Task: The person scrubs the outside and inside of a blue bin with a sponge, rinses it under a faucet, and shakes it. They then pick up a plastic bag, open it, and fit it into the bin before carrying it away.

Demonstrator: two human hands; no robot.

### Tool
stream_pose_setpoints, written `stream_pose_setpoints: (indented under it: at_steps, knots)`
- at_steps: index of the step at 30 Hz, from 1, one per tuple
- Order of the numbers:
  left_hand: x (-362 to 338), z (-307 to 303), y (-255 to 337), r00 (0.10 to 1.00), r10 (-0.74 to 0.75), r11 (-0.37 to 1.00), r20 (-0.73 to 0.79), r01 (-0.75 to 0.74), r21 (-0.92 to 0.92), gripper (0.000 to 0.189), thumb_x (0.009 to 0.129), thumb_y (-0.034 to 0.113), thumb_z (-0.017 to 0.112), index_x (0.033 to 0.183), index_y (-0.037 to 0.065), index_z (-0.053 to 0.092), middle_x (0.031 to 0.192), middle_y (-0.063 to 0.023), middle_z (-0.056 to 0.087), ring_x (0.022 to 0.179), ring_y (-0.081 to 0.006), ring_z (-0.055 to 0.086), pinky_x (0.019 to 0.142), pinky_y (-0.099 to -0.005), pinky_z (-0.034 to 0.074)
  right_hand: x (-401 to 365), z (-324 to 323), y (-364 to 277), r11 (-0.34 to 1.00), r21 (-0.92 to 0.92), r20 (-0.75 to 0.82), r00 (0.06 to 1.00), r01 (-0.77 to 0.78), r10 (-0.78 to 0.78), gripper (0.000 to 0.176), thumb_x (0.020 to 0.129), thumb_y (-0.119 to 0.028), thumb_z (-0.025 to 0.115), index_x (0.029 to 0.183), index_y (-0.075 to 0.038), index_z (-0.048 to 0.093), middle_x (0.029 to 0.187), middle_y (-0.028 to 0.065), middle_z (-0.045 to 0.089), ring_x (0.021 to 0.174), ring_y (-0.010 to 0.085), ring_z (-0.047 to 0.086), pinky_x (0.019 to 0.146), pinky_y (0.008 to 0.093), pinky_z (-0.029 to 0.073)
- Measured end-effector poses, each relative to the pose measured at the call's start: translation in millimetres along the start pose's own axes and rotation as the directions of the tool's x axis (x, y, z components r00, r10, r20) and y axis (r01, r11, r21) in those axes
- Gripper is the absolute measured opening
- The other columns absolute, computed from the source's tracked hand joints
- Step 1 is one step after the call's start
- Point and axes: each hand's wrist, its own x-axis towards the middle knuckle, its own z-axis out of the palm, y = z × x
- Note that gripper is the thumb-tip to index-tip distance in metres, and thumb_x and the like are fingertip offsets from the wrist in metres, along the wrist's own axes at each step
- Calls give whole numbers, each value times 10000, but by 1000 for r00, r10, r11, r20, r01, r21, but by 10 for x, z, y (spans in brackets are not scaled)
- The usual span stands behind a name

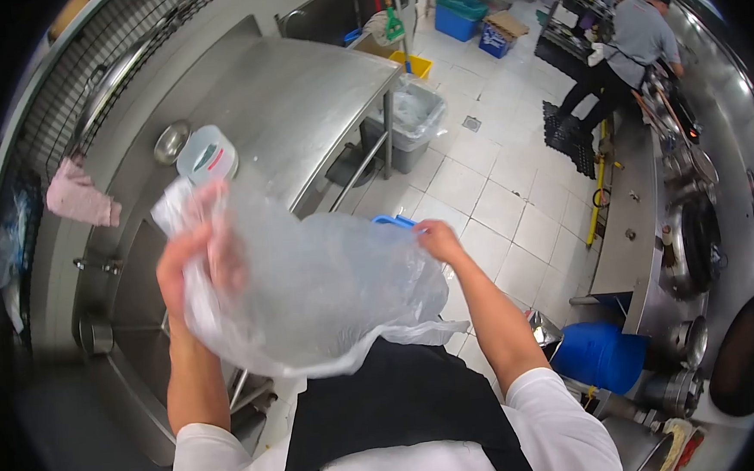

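A large translucent plastic bag [311,283] spreads in front of my black apron, between my two hands. My left hand [201,255] is closed on the bag's bunched upper left part, with some motion blur on the fingers. At the bag's right side, my right hand [436,239] has its fingers closed on the blue rim [393,221] of something. The bag hides most of that blue object. Just beyond my left hand, a clear plastic container [208,153] stands on the steel counter beside a small metal bowl [172,143].
A steel table [324,79] stands ahead, with a lined grey bin [413,117] at its right end. A sink [134,293] lies left. One person [641,34] works at the right-hand stove line; another stands farther back. A blue drum [600,357] is at lower right.
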Motion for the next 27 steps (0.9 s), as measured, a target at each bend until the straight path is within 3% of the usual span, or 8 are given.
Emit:
stream_pose_setpoints:
  at_steps: [3, 7, 11, 17, 19, 20, 23, 27]
  knots:
    - [28, -136, 193, 885, 182, 982, -428, -139, 129, 386, 934, 131, 396, 1268, -60, 428, 1098, -155, 601, 834, -214, 618, 699, -260, 513, -8, -289, 312, 991, 136, -371, 928, 6, 45, 216, 785, -139, 648, 992, -79, 671, 771, 83, 670, 703, 196, 629, 658, 326, 496]
    - [151, -71, 263, 857, 318, 948, -405, -289, 133, 432, 954, 158, 380, 1314, -79, 363, 1226, -196, 529, 1026, -275, 581, 817, -326, 523, -268, -926, 7, 991, -44, -575, 808, 125, -127, 381, 865, -247, 600, 1187, -45, 577, 1079, 179, 626, 983, 245, 606, 824, 336, 478]
    - [292, -75, 164, 932, 307, 951, -193, -309, 18, 404, 974, 199, 374, 1240, -102, 406, 1284, -257, 462, 1180, -369, 494, 982, -427, 459, -1163, -1176, -1331, 751, 524, -270, 914, 403, -302, 493, 875, -300, 616, 1275, -38, 494, 1087, 144, 598, 1044, 221, 564, 888, 354, 448]
    - [641, -168, 66, 979, 130, 976, -156, -154, -153, 377, 961, 275, 454, 1157, -46, 475, 1300, -263, 447, 1189, -366, 490, 966, -424, 467, -1311, -634, -1552, 840, -350, -256, 821, 414, -511, 398, 874, -253, 632, 1193, -34, 537, 914, 51, 596, 783, 147, 569, 703, 311, 479]
    - [718, -328, 16, 993, -51, 990, 105, 37, 136, 387, 940, 294, 514, 1205, 14, 480, 1332, -228, 437, 1174, -345, 507, 961, -414, 464, -1086, -768, -1277, 821, 571, 184, 976, -12, -114, 304, 881, -245, 632, 1097, -42, 568, 791, 17, 590, 629, 116, 537, 584, 275, 460]
    - [695, -536, -11, 967, -221, 955, 127, 188, 229, 481, 909, 297, 580, 1300, 55, 441, 1371, -189, 416, 1180, -308, 510, 962, -400, 456, -1098, -826, -1316, 645, 764, 98, 988, 4, -122, 215, 921, -238, 575, 1026, -50, 577, 682, 1, 549, 533, 91, 487, 508, 257, 422]
    - [457, -473, -102, 865, -492, 602, -98, 419, 679, 611, 886, 288, 606, 1381, 30, 358, 1419, -180, 377, 1221, -317, 489, 955, -381, 460, -1085, -1199, -1432, 172, 984, -18, 991, 41, -129, 190, 952, -231, 516, 1008, -60, 579, 680, -11, 538, 540, 87, 475, 516, 247, 403]
    - [176, -726, -225, 852, -507, 668, -133, 486, 563, 527, 862, 235, 639, 1312, 21, 467, 1237, -166, 569, 1058, -269, 609, 870, -338, 510, -1025, -1540, -1574, -88, 993, -90, 989, 80, -120, 185, 968, -229, 484, 1011, -77, 581, 675, -20, 534, 544, 83, 468, 530, 242, 401]
